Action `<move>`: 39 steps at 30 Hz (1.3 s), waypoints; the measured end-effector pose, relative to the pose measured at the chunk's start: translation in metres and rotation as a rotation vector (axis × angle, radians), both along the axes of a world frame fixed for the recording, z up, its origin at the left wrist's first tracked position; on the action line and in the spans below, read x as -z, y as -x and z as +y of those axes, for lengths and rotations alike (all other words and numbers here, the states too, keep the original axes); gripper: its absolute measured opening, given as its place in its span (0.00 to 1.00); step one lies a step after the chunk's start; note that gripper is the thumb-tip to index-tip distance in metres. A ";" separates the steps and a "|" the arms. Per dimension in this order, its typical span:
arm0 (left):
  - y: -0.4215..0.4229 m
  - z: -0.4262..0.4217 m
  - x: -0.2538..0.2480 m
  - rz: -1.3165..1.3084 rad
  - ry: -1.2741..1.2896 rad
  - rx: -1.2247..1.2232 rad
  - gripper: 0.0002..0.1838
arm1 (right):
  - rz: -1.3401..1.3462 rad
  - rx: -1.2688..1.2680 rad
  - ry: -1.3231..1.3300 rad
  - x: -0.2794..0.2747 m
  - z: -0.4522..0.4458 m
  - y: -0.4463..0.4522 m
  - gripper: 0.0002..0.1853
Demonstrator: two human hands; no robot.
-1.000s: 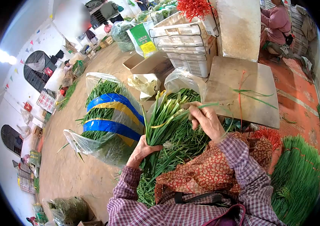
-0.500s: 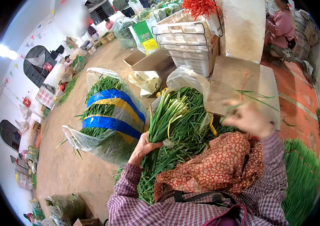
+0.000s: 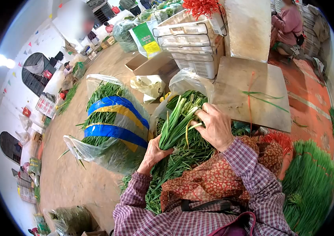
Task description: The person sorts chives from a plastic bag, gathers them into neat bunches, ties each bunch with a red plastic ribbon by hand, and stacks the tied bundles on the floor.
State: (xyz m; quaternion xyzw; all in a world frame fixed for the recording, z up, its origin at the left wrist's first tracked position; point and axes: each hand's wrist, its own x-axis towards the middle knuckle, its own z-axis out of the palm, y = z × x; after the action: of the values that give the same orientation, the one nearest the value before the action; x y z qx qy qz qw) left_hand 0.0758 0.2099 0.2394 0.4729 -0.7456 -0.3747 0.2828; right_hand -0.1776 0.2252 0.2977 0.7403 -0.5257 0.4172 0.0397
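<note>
My left hand [image 3: 155, 155] is wrapped round a bunch of green stalks [image 3: 171, 131], pale ends pointing up and away. The fingers of my right hand [image 3: 215, 126] pinch at the pale ends on the bunch's right side, by a yellowed leaf [image 3: 187, 134]. Beneath both hands lies a heap of loose green stalks [image 3: 192, 151] in a clear plastic bag [image 3: 190, 82]. A full bag with blue and yellow bands [image 3: 113, 129] stands to the left. On a board [image 3: 230, 92] at the right lie a few loose leaves [image 3: 267, 102] and a red tie [image 3: 250, 90].
White crates [image 3: 194, 51] are stacked ahead beside an open cardboard box [image 3: 145, 65], with red ties [image 3: 202, 8] on top. Tied green bundles [image 3: 310, 188] lie at the lower right. A person in pink [image 3: 289, 23] sits at the upper right; others are far off.
My right hand swung out over the board, blurred, then came back to the pale ends of the bunch. My left hand has kept its hold on the bunch throughout.
</note>
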 end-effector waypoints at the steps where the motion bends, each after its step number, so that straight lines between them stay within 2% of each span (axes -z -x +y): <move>1: 0.001 -0.001 0.000 -0.013 0.081 0.007 0.29 | -0.033 -0.022 -0.010 0.001 -0.001 0.001 0.15; 5: 0.004 -0.002 -0.002 -0.128 0.222 -0.036 0.30 | -0.167 -0.064 -0.091 0.002 -0.001 0.002 0.12; 8: 0.003 -0.003 -0.002 -0.283 0.504 -0.132 0.32 | -0.279 -0.131 -0.034 0.017 -0.006 0.005 0.10; 9: 0.002 -0.003 -0.003 -0.282 0.502 -0.133 0.32 | -0.278 -0.131 -0.036 0.025 -0.010 0.008 0.10; 11: 0.004 -0.002 -0.012 -0.323 0.681 -0.194 0.35 | -0.402 -0.271 -0.129 0.034 -0.013 0.013 0.08; 13: -0.003 -0.003 -0.012 -0.395 0.671 -0.215 0.37 | -0.809 -0.388 -0.585 0.035 -0.014 0.023 0.08; 15: -0.009 -0.004 -0.013 -0.405 0.749 -0.253 0.39 | -1.104 -0.504 -0.667 0.031 -0.011 0.037 0.13; 17: -0.015 -0.002 -0.017 -0.427 0.767 -0.276 0.40 | -1.215 -0.322 -0.701 0.025 -0.002 0.059 0.24; 18: -0.022 -0.003 -0.017 -0.465 0.806 -0.298 0.41 | -1.277 -0.276 -0.643 0.027 -0.003 0.071 0.25; 19: -0.027 -0.003 -0.017 -0.503 0.845 -0.319 0.41 | -1.354 -0.178 -0.564 0.022 0.000 0.079 0.21; 21: -0.035 0.000 -0.019 -0.517 0.859 -0.344 0.41 | -0.935 -0.182 -0.575 0.022 0.002 0.111 0.16; 22: -0.037 0.002 -0.020 -0.533 0.877 -0.350 0.40 | -0.936 -0.182 -0.577 0.024 0.002 0.111 0.16; 24: -0.037 0.003 -0.021 -0.555 0.916 -0.349 0.39 | -0.054 -0.148 -0.462 0.034 0.003 0.109 0.13; 25: -0.035 0.003 -0.023 -0.554 0.916 -0.343 0.39 | -0.053 -0.158 -0.403 0.039 0.001 0.099 0.13; 27: -0.034 0.003 -0.025 -0.618 0.955 -0.292 0.39 | -0.234 -0.264 -0.282 0.013 0.003 0.076 0.11; 30: -0.031 0.005 -0.026 -0.688 0.964 -0.243 0.42 | -0.278 -0.195 -0.157 -0.012 0.002 0.044 0.09; 31: -0.029 0.005 -0.028 -0.705 0.973 -0.231 0.43 | -0.259 -0.189 -0.054 -0.012 -0.002 0.033 0.11; 33: -0.025 0.006 -0.031 -0.739 0.986 -0.204 0.42 | -0.009 -0.130 -0.164 -0.024 -0.001 0.020 0.14; 35: -0.023 0.006 -0.032 -0.777 0.997 -0.182 0.42 | 0.028 -0.144 -0.156 -0.021 -0.003 0.006 0.18; 39: -0.020 0.005 -0.034 -0.816 1.027 -0.130 0.42 | 0.131 -0.108 -0.169 -0.004 -0.006 -0.003 0.15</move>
State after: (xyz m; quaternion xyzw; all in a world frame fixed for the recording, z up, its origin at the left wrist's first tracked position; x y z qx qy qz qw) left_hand 0.0957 0.2153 0.2732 0.4261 -0.8469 0.2557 0.1892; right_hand -0.1745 0.2188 0.3017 0.7939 -0.5144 0.3239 -0.0113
